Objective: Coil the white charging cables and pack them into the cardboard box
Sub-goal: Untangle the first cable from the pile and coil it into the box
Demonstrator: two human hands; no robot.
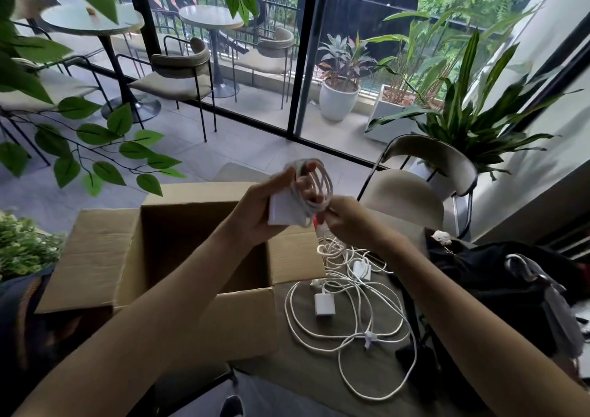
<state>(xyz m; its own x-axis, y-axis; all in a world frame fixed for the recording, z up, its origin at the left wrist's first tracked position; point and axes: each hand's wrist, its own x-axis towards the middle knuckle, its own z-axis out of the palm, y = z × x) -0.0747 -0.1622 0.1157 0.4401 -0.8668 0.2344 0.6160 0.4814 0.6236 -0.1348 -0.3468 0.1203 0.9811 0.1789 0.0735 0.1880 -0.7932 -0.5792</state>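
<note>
White charging cables (348, 305) lie tangled on the surface (319, 375) just right of the open cardboard box (191, 257), with adapters among them. A dark bag (495, 289) crowds the right edge and a chair (415, 199) stands beyond. Above the box's right flap, the left hand (255, 212) grips a white adapter (279, 214) and a coiled cable (325, 183) — blurred, looped round its fingers (305, 188) — while the right hand (348, 222) pinches the cable's end.

Your brown table (297, 378) holds the open cardboard box (178, 257) on your left and, just beside it on your right, a loose tangle of white cables (368, 337) with small white plugs (321, 303).
</note>
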